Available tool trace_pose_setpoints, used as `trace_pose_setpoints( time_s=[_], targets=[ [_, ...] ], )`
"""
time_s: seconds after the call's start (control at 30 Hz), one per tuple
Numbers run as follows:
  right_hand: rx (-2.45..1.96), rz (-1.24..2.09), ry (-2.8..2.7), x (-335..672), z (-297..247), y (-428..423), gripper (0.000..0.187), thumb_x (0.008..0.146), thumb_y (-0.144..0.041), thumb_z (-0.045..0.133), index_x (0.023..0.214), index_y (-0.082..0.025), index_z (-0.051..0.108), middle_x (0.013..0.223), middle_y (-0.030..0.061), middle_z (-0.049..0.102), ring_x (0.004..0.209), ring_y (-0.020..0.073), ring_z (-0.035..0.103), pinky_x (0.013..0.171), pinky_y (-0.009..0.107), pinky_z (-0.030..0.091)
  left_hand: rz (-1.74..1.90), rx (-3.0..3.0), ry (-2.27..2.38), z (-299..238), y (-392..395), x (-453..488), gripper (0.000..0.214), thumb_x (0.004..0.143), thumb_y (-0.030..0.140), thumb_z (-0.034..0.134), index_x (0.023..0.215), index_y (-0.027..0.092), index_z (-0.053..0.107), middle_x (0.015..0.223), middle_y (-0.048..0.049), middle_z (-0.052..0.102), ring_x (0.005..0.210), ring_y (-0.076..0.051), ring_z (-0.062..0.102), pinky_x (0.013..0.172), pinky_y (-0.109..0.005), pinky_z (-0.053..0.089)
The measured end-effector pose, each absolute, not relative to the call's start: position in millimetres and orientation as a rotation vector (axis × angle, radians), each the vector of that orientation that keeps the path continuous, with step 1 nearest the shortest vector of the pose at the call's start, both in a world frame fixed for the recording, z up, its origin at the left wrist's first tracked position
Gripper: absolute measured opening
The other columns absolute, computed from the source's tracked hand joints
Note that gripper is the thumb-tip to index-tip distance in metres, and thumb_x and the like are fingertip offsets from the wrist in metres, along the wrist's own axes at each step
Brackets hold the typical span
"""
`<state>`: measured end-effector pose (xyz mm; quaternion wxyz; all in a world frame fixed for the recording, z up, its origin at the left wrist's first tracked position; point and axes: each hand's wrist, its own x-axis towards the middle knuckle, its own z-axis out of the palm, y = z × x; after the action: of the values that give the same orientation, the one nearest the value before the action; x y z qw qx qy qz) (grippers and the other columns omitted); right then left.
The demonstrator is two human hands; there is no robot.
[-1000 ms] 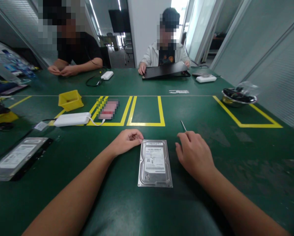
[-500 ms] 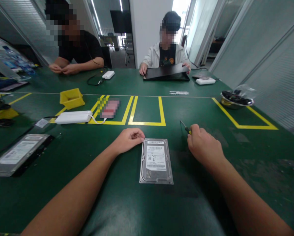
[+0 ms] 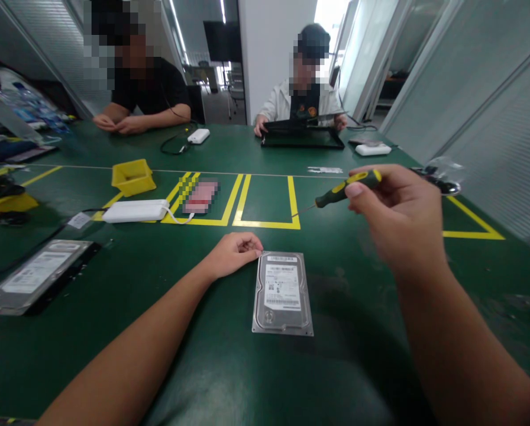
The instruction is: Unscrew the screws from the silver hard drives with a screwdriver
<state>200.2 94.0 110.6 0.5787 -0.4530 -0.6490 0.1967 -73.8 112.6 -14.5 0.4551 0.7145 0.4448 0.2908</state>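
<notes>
A silver hard drive (image 3: 283, 290) with a white label lies flat on the green table in front of me. At its upper left corner, my left hand (image 3: 238, 251) rests with curled fingers, thumb and fingertips closed on the edge there. My right hand (image 3: 396, 213) is raised above the table, to the right of the drive. It grips a screwdriver (image 3: 338, 192) with a green and yellow handle between thumb and fingers. The screwdriver's thin shaft points left and slightly down, its tip apart from the drive.
A second hard drive (image 3: 41, 272) on a black piece lies at left. Beyond it are a white power bank (image 3: 134, 211) cabled to a phone (image 3: 200, 197) and a yellow bin (image 3: 133, 177). A bowl (image 3: 451, 188) stands at right. Across sit two people, one holding a black panel (image 3: 303, 139).
My right hand has risen and turned, bringing the screwdriver up so its handle now shows. My left hand stays at the drive's corner. Across the table, the black panel has tilted.
</notes>
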Motion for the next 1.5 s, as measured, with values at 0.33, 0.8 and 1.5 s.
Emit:
trace_pose_setpoints(
  time_s=[0.33,0.8,1.5],
  targets=[
    [-0.854,0.565,-1.629,150.7,124.5,100.3,0.019,0.094,-0.032,0.058,0.105,-0.020,0.068,0.078,-0.0021,0.061,0.056,0.0074,0.053,0.051,0.020,0.042,0.704,1.735,1.094,-13.6,116.0,-73.4,0.018,0.083,0.030,0.066,0.088,0.013,0.066,0.076,-0.0024,0.065,0.069,-0.013,0.059,0.064,-0.025,0.044],
    [-0.907,0.462,-1.963,129.4,83.5,120.5,0.020,0.090,-0.030,0.059,0.102,-0.016,0.069,0.087,0.0027,0.066,0.072,0.0123,0.055,0.067,0.026,0.043,0.716,1.696,1.101,-9.1,116.3,-73.5,0.019,0.081,0.032,0.068,0.083,0.014,0.063,0.070,0.0007,0.059,0.064,-0.012,0.053,0.060,-0.024,0.039],
    [-0.842,0.390,-2.065,128.9,79.4,124.5,0.024,0.090,-0.027,0.058,0.109,-0.016,0.068,0.093,0.0042,0.064,0.075,0.0122,0.054,0.068,0.027,0.041,0.705,1.737,1.114,-11.5,118.9,-75.7,0.015,0.081,0.029,0.066,0.084,0.014,0.064,0.074,-0.0010,0.062,0.068,-0.014,0.056,0.065,-0.026,0.044]
  ],
)
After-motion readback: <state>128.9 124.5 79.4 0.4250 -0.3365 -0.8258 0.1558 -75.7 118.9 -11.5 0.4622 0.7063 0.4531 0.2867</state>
